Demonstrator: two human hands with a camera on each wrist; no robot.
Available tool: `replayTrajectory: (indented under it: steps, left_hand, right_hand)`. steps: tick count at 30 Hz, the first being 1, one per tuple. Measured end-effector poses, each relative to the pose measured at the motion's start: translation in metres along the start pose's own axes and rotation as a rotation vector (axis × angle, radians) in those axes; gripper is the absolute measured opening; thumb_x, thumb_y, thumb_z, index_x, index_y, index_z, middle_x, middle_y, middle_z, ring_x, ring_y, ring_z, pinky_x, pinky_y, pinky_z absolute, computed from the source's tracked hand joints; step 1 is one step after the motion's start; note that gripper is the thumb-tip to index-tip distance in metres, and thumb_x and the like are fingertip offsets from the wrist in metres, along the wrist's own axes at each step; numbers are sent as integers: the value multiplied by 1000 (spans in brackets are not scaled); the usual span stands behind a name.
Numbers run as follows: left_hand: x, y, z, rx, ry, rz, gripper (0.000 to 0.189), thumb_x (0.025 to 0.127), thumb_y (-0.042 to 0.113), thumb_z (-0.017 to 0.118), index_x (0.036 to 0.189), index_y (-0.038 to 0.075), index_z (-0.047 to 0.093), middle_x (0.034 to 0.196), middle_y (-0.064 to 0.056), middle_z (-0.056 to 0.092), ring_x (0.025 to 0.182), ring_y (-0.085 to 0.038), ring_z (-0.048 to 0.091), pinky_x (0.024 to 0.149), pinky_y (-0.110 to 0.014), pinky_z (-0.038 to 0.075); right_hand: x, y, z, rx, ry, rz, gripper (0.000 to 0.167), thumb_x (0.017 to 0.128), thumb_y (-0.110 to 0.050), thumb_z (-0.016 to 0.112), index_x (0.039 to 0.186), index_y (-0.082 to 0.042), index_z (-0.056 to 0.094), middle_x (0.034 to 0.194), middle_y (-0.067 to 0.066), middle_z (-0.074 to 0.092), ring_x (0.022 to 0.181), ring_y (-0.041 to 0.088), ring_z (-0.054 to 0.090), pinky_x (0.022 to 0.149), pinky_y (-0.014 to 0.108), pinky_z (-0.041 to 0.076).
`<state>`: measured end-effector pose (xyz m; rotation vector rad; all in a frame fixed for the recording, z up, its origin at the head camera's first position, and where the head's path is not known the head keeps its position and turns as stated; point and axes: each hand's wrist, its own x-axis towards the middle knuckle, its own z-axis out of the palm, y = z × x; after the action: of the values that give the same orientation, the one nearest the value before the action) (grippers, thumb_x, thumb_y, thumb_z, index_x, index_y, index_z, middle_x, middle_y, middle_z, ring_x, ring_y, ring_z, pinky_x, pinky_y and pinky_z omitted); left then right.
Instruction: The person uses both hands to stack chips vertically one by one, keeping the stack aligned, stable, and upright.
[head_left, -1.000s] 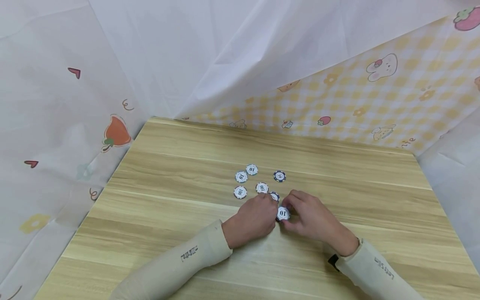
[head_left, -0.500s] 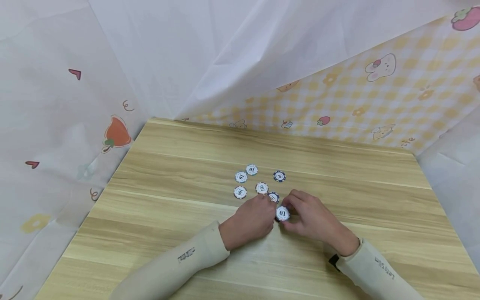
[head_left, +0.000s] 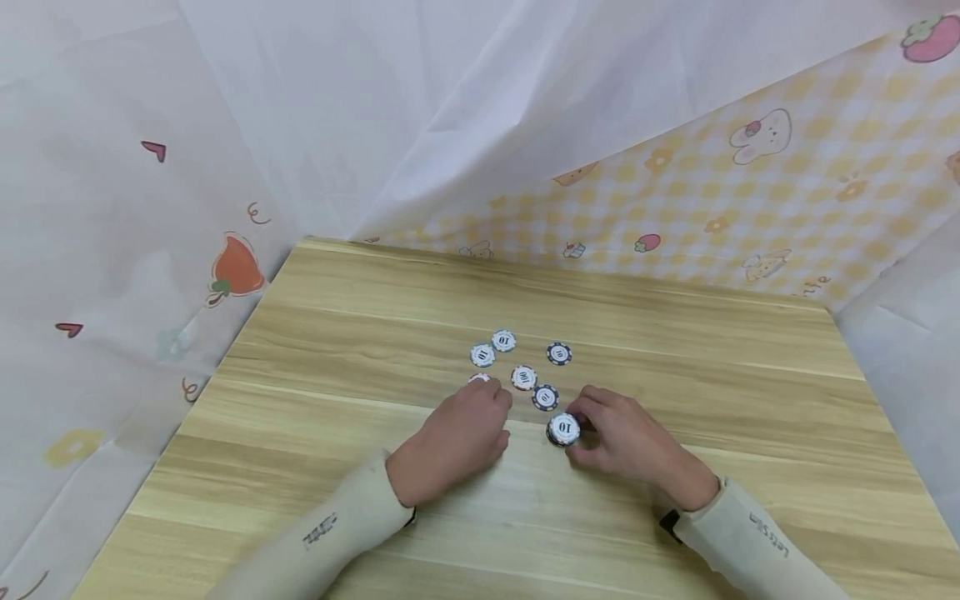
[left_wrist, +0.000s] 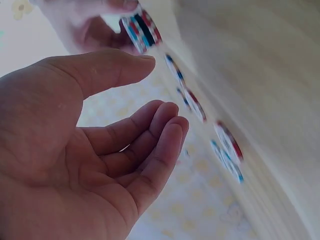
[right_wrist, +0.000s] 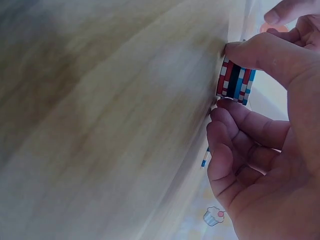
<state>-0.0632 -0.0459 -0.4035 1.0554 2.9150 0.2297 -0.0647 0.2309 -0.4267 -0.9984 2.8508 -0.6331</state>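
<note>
A short stack of poker chips [head_left: 564,428] stands on the wooden table, topped by a chip marked 10. My right hand [head_left: 630,435] pinches it from the right between thumb and fingers; in the right wrist view, red, black and blue edges show in the stack [right_wrist: 235,80]. To the left, my left hand [head_left: 456,435] hovers with fingers loosely bent and nothing between them, as the left wrist view shows. It partly covers a red-edged poker chip [head_left: 478,378]. A red-edged chip marked 100 [head_left: 524,378] and a dark blue chip [head_left: 545,397] lie between the hands.
Two light-blue-edged chips marked 10 lie farther back, one chip [head_left: 483,355] beside the other chip [head_left: 504,340]. Another dark blue chip [head_left: 558,353] lies behind the stack. The wooden table [head_left: 675,333] ends at a yellow checked cloth [head_left: 690,217] behind.
My left hand has left the side of the stack and moved left, over the red-edged chip. My right hand stays at the stack, and the nearer dark blue chip is now fully uncovered.
</note>
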Motion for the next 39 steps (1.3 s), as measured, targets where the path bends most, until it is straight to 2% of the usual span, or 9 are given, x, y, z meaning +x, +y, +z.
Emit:
replayTrajectory:
  steps: [7, 13, 20, 27, 39]
  left_hand:
    - [-9, -25, -5, -65, 77, -62, 31, 96, 13, 81, 118, -6, 71, 113, -17, 69, 98, -30, 64, 91, -41, 57]
    - [-4, -38, -2, -80, 60, -115, 36, 96, 14, 81, 119, -10, 70, 114, -20, 68, 101, -33, 65, 92, -43, 57]
    - [6, -42, 2, -72, 33, -144, 37, 95, 16, 82, 115, -13, 70, 105, -19, 66, 92, -30, 62, 84, -42, 56]
    - [11, -47, 6, -59, 41, -134, 33, 97, 17, 81, 107, -11, 70, 95, -16, 64, 84, -27, 58, 80, -41, 54]
    - [19, -50, 7, -62, 15, -131, 32, 96, 21, 83, 102, -8, 69, 92, -14, 63, 82, -24, 58, 77, -39, 54]
  right_hand:
    - [0, 1, 0, 25, -4, -2, 33, 84, -19, 91, 112, -7, 77, 103, -7, 68, 89, 7, 65, 79, 32, 59]
    - [0, 2, -1, 30, -13, -6, 33, 85, -19, 90, 113, -7, 77, 103, -8, 68, 90, 8, 66, 80, 32, 59]
    - [0, 3, 1, 32, -8, -2, 32, 85, -19, 90, 113, -7, 77, 102, -8, 68, 87, 6, 63, 77, 30, 57]
    - [0, 4, 4, 15, 9, -14, 31, 84, -19, 89, 111, -7, 78, 102, -7, 69, 86, 6, 62, 76, 30, 58]
    - [0, 5, 7, 0, 19, -18, 32, 83, -20, 91, 110, -7, 78, 102, -8, 68, 86, 6, 62, 76, 30, 58]
